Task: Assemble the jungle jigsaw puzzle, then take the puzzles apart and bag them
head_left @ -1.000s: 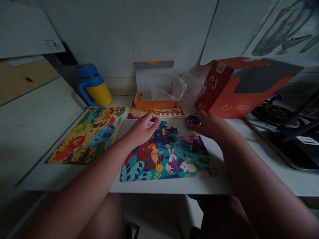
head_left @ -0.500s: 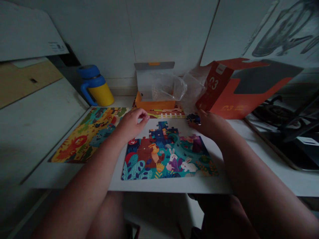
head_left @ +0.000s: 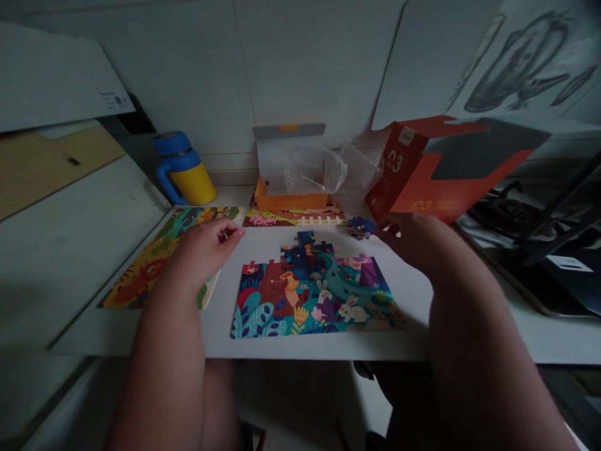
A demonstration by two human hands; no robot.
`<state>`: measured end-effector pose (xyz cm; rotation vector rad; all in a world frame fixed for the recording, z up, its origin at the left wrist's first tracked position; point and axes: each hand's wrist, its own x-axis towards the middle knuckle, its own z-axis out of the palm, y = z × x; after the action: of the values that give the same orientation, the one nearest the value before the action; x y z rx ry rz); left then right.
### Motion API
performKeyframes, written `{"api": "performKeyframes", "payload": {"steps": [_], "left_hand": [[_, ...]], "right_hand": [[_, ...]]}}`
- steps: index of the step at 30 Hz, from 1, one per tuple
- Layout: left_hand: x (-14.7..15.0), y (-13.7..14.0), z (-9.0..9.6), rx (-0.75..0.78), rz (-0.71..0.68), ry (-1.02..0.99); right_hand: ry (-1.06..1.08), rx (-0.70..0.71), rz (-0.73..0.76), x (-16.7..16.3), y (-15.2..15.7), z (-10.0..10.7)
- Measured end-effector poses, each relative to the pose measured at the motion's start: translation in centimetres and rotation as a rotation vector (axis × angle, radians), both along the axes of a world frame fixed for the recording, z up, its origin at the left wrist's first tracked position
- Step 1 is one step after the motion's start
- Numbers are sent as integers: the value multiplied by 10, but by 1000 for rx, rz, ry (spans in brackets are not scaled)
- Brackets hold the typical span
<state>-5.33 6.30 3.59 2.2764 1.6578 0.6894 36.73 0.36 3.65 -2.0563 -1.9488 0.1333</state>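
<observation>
The unfinished puzzle lies flat on the white table, square to the person, probably so that its picture reads upright. A small stack of loose pieces sits just beyond its far right corner, likely for easy reach without covering the picture. The right hand is beside that stack, fingers curled; whether they grip a piece I cannot tell. Left of the puzzle, the left hand hovers over a yellow puzzle, thumb and fingertips drawn together, anything between them too small to make out.

The puzzle's far edge is stepped, its tabs exposed, with a strip of table beyond giving fingers room. Its near edge leaves only a narrow margin. Behind the puzzle, an open orange box limits reach; to its far right, a red box does likewise.
</observation>
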Motion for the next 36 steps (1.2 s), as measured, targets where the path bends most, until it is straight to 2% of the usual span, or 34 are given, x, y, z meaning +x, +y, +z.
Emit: {"api": "performKeyframes", "payload": {"steps": [4, 7, 19, 26, 31, 36], "left_hand": [[-8, -24, -13, -162, -29, 81], [-7, -34, -20, -262, -63, 79], [-1, -23, -28, -310, -63, 35], [1, -23, -28, -395, -38, -11], [-1, -24, -30, -421, -103, -64], [-7, -20, -39, -451, -134, -104]], "right_hand": [[-28, -194, 31, 3, -23, -17], [-3, -262, 35, 3, -31, -25], [65, -343, 30, -10, -26, -19], [49, -371, -49, -13, -24, -22], [142, -370, -20, -9, -25, -22], [125, -354, 25, -1, -23, -30]]}}
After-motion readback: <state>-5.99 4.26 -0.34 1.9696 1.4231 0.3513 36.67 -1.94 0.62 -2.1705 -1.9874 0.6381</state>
